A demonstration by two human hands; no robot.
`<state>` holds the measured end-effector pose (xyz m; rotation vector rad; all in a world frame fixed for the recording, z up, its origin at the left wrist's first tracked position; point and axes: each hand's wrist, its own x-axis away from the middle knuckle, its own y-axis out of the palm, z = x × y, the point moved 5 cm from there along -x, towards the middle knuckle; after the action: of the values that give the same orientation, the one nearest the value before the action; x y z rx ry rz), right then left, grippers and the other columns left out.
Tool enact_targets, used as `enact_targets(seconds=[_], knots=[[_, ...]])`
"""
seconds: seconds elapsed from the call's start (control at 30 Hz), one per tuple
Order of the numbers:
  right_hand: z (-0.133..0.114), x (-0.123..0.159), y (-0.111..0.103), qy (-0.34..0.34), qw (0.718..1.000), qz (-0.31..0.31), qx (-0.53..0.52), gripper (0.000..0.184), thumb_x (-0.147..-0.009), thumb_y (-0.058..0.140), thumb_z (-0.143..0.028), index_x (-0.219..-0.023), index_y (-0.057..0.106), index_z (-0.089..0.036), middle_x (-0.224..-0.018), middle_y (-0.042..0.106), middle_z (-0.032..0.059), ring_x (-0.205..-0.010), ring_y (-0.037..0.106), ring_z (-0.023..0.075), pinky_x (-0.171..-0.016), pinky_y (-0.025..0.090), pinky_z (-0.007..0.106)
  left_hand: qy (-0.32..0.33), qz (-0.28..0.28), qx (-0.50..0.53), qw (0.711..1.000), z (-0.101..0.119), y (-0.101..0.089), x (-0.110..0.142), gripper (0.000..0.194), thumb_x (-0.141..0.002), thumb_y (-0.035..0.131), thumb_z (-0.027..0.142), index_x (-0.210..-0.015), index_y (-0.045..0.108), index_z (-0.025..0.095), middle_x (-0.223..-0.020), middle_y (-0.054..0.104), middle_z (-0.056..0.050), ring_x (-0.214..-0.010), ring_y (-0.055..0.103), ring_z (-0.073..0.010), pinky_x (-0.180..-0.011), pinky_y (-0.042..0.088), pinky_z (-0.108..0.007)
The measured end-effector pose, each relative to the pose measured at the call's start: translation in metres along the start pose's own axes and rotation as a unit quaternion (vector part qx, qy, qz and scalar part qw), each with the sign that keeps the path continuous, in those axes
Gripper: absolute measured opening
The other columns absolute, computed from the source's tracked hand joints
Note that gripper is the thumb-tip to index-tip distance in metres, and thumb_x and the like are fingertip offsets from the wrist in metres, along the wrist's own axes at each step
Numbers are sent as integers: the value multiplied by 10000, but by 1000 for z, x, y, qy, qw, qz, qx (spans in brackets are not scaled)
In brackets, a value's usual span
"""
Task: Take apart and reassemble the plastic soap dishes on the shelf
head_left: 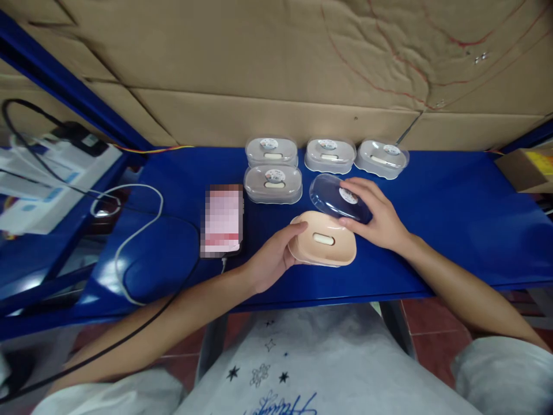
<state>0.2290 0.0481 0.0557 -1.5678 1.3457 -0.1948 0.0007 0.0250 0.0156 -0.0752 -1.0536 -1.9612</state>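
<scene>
My left hand [290,245] grips the left end of a peach oval box [332,253], thumb over its rim. A small cream oblong piece [324,239] sits in a slot in the middle of the box. Just above it, my right hand [378,216] holds a clear plastic cover [328,196] by its right end; the cover bears a round printed sticker [348,196]. The cover is apart from the box's top, close to its far rim. Behind them stand several similar boxes with clear covers on, one of them a covered box [273,184] just left of the cover.
A phone [222,222] with a white cable lies on the blue table [449,230], left of my hands. Further left are a power strip [38,190] and loose cables. Cardboard [259,57] lines the back, and a carton [525,170] stands at the right.
</scene>
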Motion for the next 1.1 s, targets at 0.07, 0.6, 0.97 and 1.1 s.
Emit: enact_targets(seconds=[0.07,0.6,0.97,1.1], knots=[[-17,4,1,-28,999,-19,-25,771,-943,747,-559,-1615,462,-310,-1558,543,153,-1444,545,374,-1185,490,576,14,-5,5,1000,2,1,0,379,-990,698,434,-1280,747,195,-1240,809,-106,-1126,751,-275,-852,616,-318],[-31,12,13,-97,991,-81,-52,911,-914,802,-516,-1676,348,-309,-1608,470,170,-1489,498,371,-1206,491,560,72,16,15,997,15,4,-1,384,-1055,562,454,-1257,784,215,-1240,814,-54,-1140,738,-264,-874,623,-327],[-39,13,13,-140,985,-94,-41,986,-890,826,-525,-1692,280,-350,-1585,451,166,-1493,475,384,-1207,490,594,88,18,-13,996,9,-4,-4,448,-1027,615,521,-1330,752,221,-1349,775,-63,-1363,627,-319,-1023,551,-368],[-38,13,14,-162,983,-87,-19,960,-907,821,-487,-1692,284,-356,-1578,454,161,-1488,476,390,-1195,495,613,83,14,-17,996,7,-4,-5,444,-1027,626,536,-1329,755,237,-1367,768,-55,-1346,643,-315,-1045,541,-378]])
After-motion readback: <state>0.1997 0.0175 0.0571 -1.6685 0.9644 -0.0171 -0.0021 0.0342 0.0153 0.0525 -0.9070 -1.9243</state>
